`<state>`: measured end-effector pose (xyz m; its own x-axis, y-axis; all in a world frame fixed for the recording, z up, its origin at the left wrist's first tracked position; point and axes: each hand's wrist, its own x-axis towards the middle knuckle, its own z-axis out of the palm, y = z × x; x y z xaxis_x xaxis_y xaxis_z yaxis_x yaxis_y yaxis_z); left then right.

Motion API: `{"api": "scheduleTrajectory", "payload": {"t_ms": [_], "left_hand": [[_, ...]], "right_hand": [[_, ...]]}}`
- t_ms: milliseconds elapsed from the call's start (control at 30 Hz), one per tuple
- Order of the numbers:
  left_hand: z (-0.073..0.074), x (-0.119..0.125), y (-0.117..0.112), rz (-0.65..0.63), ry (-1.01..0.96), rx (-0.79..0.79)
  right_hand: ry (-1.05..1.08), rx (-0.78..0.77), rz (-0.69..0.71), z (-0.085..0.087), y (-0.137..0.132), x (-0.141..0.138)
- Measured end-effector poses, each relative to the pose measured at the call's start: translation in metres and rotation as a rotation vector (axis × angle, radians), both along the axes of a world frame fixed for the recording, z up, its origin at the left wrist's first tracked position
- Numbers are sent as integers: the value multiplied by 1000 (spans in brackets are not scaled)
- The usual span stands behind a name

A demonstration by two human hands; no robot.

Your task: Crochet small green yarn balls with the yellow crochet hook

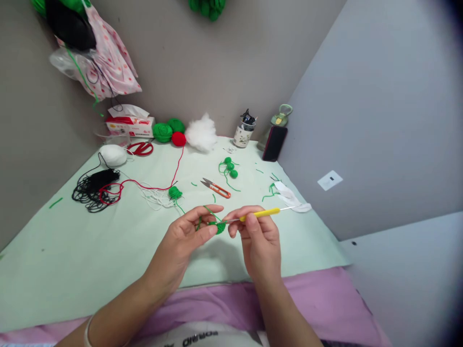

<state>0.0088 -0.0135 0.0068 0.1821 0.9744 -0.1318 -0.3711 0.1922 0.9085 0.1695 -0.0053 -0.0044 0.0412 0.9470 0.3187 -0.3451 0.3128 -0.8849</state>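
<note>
My left hand (188, 236) pinches a small green crocheted piece (218, 226) between thumb and fingers, with green yarn looped over the forefinger. My right hand (257, 236) is closed round a crochet hook with a yellow handle (261, 213); its metal tip points left into the green piece. Both hands hover above the pale green table cover (90, 250) near its front edge. The green yarn runs back to a small green ball (174, 193).
Orange thread snips (216, 188) and green crocheted balls (230, 167) lie mid-table. Black yarn (94, 189), white yarn (113, 154), red scissors (141, 148), green and red yarn balls (170, 132), white stuffing (201, 133), a jar (244, 133), a phone (274, 143) and a tissue box (129, 126) line the back.
</note>
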Motion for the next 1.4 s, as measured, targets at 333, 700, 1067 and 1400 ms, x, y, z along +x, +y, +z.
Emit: {"api": "scheduleTrajectory", "payload": {"t_ms": [333, 700, 1067, 1400], "left_hand": [[-8, -1, -1, 111, 200, 170], [-2, 2, 6, -75, -289, -201], [-5, 7, 1, 28, -81, -79], [-2, 1, 7, -35, -276, -183]], "right_hand": [[-575, 422, -202, 0, -14, 5], [-384, 333, -257, -6, -9, 3], [-621, 441, -286, -12, -12, -1], [-146, 99, -138, -4, -1, 7]]}}
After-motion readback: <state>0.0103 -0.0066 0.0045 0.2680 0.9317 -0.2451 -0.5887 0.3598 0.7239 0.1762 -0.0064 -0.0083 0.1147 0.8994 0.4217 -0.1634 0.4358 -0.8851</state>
